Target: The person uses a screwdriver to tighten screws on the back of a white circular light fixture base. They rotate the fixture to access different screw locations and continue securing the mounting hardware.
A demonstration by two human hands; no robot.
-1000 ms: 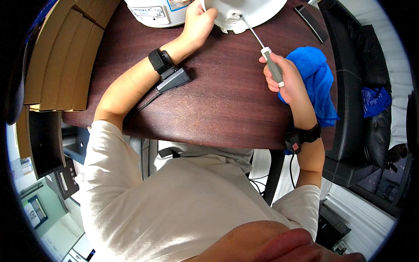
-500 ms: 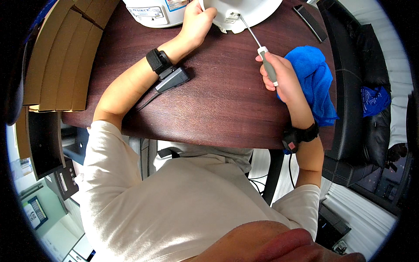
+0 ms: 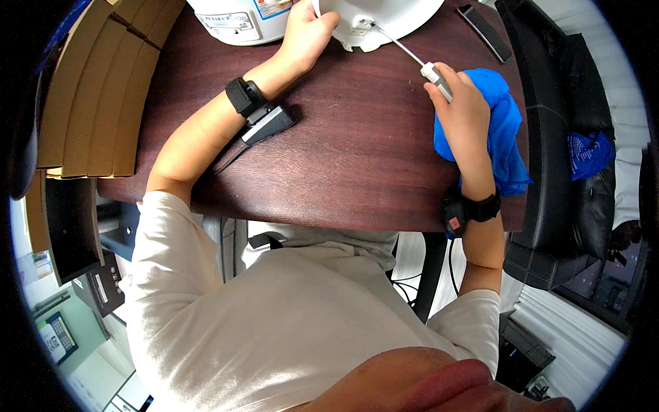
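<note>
At the far edge of the view, my left hand is closed on the rim of a white curved cover, cut off by the top of the picture. A screwdriver with a white and grey handle is gripped in my right hand. Its metal shaft slants up and left, and the tip meets a small fitting inside the cover. Left of the cover stands a white rounded appliance body with labels. Beneath and beside my right hand lies a crumpled blue cloth.
On the brown table, a black device with a cable rests by my left forearm. A dark phone lies at the far right. Cardboard boxes line the left side; a black sofa stands beyond the right edge.
My right hand has shifted slightly right and up and turned, so the screwdriver lies at a flatter slant. Its tip remains at the fitting. My left hand has hardly moved.
</note>
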